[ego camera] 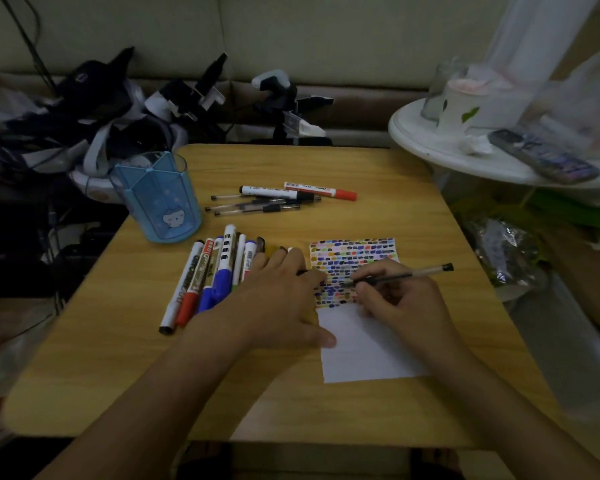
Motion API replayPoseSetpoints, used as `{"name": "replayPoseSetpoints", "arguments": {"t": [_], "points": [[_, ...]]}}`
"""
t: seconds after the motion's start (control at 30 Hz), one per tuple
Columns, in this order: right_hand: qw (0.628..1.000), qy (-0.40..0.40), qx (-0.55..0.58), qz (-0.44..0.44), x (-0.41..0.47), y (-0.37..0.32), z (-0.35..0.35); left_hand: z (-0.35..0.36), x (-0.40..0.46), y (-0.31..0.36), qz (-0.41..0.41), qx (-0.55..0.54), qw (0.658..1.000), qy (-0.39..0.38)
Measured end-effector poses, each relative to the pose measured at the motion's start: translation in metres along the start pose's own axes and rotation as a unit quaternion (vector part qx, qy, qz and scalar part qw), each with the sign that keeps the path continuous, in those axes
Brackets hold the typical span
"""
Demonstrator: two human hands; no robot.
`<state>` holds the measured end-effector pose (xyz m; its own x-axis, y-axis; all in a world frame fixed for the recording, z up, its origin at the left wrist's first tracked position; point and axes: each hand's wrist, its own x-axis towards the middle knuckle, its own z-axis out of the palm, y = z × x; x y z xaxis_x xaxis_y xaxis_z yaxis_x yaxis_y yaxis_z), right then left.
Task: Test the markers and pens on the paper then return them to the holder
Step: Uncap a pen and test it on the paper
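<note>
While the flat left hand (284, 289) presses the rectangular paper (368, 344), the right hand's (399, 299) grip pinches a slim pen (413, 273).

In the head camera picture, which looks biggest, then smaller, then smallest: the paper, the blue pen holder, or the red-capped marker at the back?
1. Paper, biggest.
2. Blue pen holder.
3. Red-capped marker, smallest, though it lies farther from the camera.
</note>
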<state>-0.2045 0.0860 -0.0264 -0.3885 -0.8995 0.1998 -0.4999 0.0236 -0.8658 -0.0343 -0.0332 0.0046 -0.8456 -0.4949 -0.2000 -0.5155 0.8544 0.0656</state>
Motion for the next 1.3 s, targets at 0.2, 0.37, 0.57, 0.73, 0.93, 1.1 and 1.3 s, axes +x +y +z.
{"name": "replayPoseSetpoints", "arguments": {"t": [0.2,0.37,0.57,0.73,0.93,1.1,1.3], "points": [[0.993,0.011,0.111,0.047,0.001,-0.008,-0.005,0.001,0.001,-0.003,0.0,-0.038,0.999,-0.003],[0.989,0.021,0.139,0.051,0.003,-0.009,-0.011,-0.001,0.002,-0.001,-0.005,-0.115,0.99,0.077],[0.984,0.015,0.164,0.063,0.005,-0.011,-0.015,-0.007,0.009,-0.007,-0.038,-0.246,0.966,0.069],[0.974,0.02,0.214,0.079,0.005,-0.013,-0.015,-0.009,0.002,-0.003,-0.014,-0.288,0.954,0.088],[0.975,0.011,0.214,0.06,0.005,-0.014,-0.012,-0.007,0.006,-0.001,-0.003,-0.291,0.952,0.097],[0.974,0.015,0.216,0.062,0.005,-0.016,-0.012,-0.005,0.005,-0.001,0.001,-0.282,0.955,0.093],[0.972,0.028,0.22,0.076,0.005,-0.017,-0.013,-0.007,0.005,-0.002,0.006,-0.282,0.955,0.091]]}}
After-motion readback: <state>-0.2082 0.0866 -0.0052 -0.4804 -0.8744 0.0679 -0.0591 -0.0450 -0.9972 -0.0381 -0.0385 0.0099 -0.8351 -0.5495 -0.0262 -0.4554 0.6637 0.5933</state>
